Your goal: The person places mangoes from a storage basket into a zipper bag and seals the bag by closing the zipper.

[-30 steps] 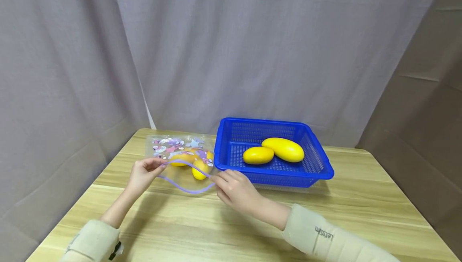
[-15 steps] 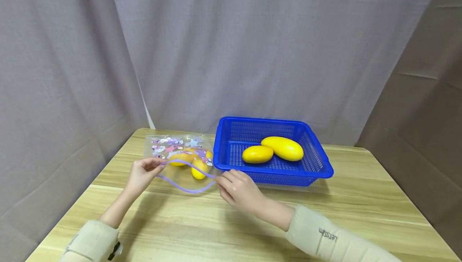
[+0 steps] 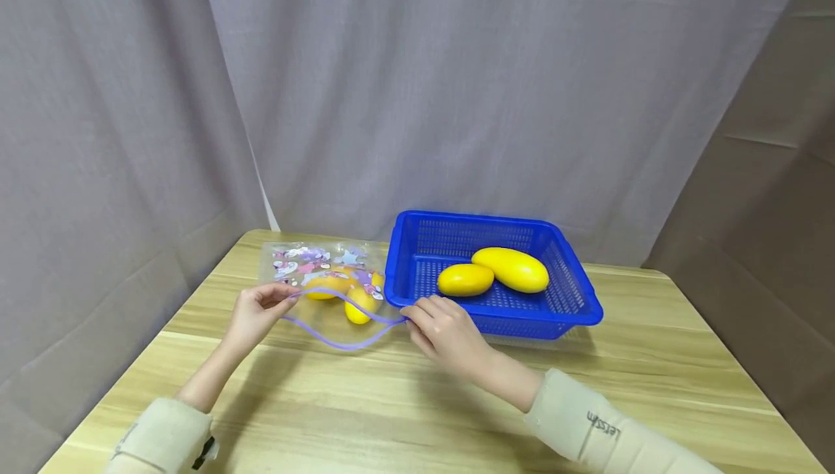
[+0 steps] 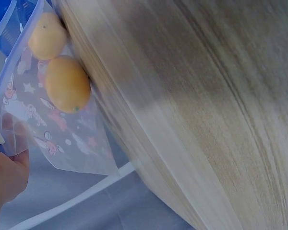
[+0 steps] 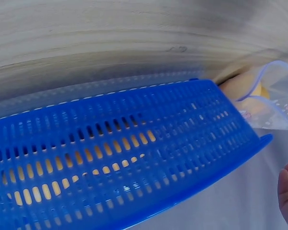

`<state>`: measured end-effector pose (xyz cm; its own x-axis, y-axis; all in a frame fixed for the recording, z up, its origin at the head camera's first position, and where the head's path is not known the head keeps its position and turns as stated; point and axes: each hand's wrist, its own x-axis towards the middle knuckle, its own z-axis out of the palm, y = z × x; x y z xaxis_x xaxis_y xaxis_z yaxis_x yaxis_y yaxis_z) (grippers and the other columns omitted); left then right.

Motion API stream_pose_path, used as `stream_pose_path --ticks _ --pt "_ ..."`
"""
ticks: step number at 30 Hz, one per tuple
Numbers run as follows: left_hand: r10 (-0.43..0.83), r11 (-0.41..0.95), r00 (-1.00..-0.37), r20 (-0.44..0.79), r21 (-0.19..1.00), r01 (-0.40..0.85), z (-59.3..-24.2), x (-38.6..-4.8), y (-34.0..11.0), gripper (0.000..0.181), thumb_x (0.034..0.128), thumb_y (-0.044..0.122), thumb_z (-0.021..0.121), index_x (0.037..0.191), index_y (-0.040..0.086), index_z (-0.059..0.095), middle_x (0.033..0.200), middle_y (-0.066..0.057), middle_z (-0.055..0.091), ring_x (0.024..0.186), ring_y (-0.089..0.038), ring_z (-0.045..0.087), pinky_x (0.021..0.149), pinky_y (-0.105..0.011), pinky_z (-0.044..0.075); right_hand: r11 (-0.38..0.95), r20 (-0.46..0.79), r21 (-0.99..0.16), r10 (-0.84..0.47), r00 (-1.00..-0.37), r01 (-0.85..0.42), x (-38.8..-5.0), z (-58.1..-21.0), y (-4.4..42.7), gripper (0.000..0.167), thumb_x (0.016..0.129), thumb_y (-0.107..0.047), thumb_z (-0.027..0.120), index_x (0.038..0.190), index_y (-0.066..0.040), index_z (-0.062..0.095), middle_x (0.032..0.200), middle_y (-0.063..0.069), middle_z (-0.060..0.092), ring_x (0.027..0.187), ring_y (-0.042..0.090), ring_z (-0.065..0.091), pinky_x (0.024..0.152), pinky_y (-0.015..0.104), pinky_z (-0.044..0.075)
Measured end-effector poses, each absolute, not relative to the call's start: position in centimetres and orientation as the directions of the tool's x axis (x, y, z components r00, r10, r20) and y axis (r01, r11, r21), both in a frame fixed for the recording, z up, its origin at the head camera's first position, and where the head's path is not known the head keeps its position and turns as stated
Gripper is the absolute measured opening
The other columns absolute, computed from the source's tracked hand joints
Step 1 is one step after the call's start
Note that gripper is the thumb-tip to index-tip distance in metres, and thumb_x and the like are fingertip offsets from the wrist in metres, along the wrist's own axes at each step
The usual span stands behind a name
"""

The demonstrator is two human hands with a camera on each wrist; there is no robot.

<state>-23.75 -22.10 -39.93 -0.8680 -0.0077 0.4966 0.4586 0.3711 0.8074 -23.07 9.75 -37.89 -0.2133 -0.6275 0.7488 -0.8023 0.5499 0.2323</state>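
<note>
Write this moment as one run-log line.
left hand: pinches bag at one end | right hand: holds other end | bag: mouth parted, yellow fruit inside | basket: long fruit, shorter fruit

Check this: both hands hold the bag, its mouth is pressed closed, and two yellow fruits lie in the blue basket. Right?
Not quite: the bag is open, its purple edges bowed apart, as the head view shows. The rest is right.
</note>
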Motion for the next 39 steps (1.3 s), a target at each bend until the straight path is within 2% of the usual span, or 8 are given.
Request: stream_pose_path --ticks 5,7,14,21,26,30,35,39 --pt "-0.01 0.372 -0.872 0.489 0.811 0.451 -39.6 -23.8 -22.0 0.012 0.0825 -0.004 0.066 0.093 -0.01 0.068 0.086 -0.016 0.073 0.073 0.005 0.063 0.068 -0.01 0.053 0.561 0.771 0.214 -0.599 -0.214 -0.8 -23.7 -37.7 10.3 0.015 0.075 -0.006 0.068 0.09 -0.007 0.067 0.078 0.0 0.064 0.07 0.014 0.058 0.065 0.026 0.051" --pt "-0.012 0.37 -0.875 0.483 0.815 0.445 -39.6 -23.8 -22.0 0.012 0.0822 -0.005 0.066 0.093 -0.01 0.068 0.086 -0.014 0.073 0.073 0.006 0.063 0.068 -0.01 0.053 0.564 0.776 0.2 -0.59 -0.222 -0.801 -23.8 -37.6 10.5 0.014 0.075 -0.006 0.068 0.089 -0.007 0.067 0.077 0.0 0.065 0.071 0.014 0.059 0.065 0.027 0.052" --pt "-0.015 0.381 -0.875 0.483 0.812 0.441 -39.7 -23.9 -21.9 0.011 0.0823 -0.006 0.065 0.093 -0.011 0.067 0.091 -0.031 0.067 0.072 0.008 0.061 0.068 -0.009 0.052 0.604 0.766 0.171 -0.578 -0.28 -0.779 -24.5 -37.5 11.5 0.015 0.076 -0.004 0.068 0.09 -0.006 0.067 0.079 0.001 0.066 0.073 0.016 0.061 0.067 0.028 0.054" --pt "-0.014 0.383 -0.874 0.486 0.81 0.445 -39.7 -23.9 -21.8 0.011 0.0823 -0.007 0.065 0.092 -0.011 0.068 0.091 -0.032 0.067 0.072 0.007 0.061 0.068 -0.009 0.053 0.656 0.759 0.126 -0.547 -0.354 -0.744 -25.6 -37.3 12.6 0.014 0.079 -0.004 0.066 0.092 -0.005 0.067 0.083 0.003 0.068 0.074 0.018 0.063 0.067 0.029 0.054" --pt "-0.013 0.382 -0.874 0.486 0.81 0.445 -39.7 -23.9 -21.9 0.011 0.0825 -0.006 0.065 0.092 -0.01 0.068 0.092 -0.032 0.067 0.073 0.008 0.061 0.068 -0.009 0.052 0.657 0.767 0.121 -0.537 -0.35 -0.744 -26.2 -37.2 13.2 0.013 0.079 -0.002 0.065 0.092 -0.005 0.067 0.083 0.004 0.068 0.074 0.019 0.063 0.066 0.03 0.055" --pt "-0.014 0.378 -0.874 0.485 0.812 0.445 -39.7 -23.9 -21.9 0.011 0.0826 -0.006 0.065 0.093 -0.011 0.068 0.092 -0.031 0.067 0.073 0.008 0.061 0.068 -0.009 0.052 0.662 0.77 0.134 -0.538 -0.343 -0.737 -26.7 -37.1 13.5 0.013 0.078 -0.003 0.066 0.091 -0.005 0.065 0.084 0.005 0.068 0.077 0.02 0.064 0.069 0.032 0.055" --pt "-0.019 0.387 -0.879 0.476 0.814 0.433 -39.8 -23.9 -22.0 0.011 0.0826 -0.006 0.065 0.093 -0.011 0.067 0.092 -0.03 0.068 0.072 0.008 0.061 0.068 -0.009 0.052 0.68 0.765 0.12 -0.528 -0.368 -0.724 -27.3 -37.1 13.9 0.014 0.078 -0.003 0.07 0.091 -0.007 0.064 0.086 0.004 0.068 0.083 0.021 0.065 0.073 0.035 0.056" --pt "-0.02 0.389 -0.88 0.475 0.814 0.431 -39.8 -23.9 -21.9 0.011 0.0827 -0.005 0.065 0.093 -0.01 0.068 0.092 -0.03 0.067 0.073 0.006 0.062 0.068 -0.009 0.053 0.702 0.756 0.111 -0.519 -0.398 -0.704 -27.6 -37.1 14.2 0.016 0.078 -0.004 0.072 0.092 -0.006 0.066 0.086 0.005 0.069 0.079 0.021 0.065 0.068 0.034 0.056"
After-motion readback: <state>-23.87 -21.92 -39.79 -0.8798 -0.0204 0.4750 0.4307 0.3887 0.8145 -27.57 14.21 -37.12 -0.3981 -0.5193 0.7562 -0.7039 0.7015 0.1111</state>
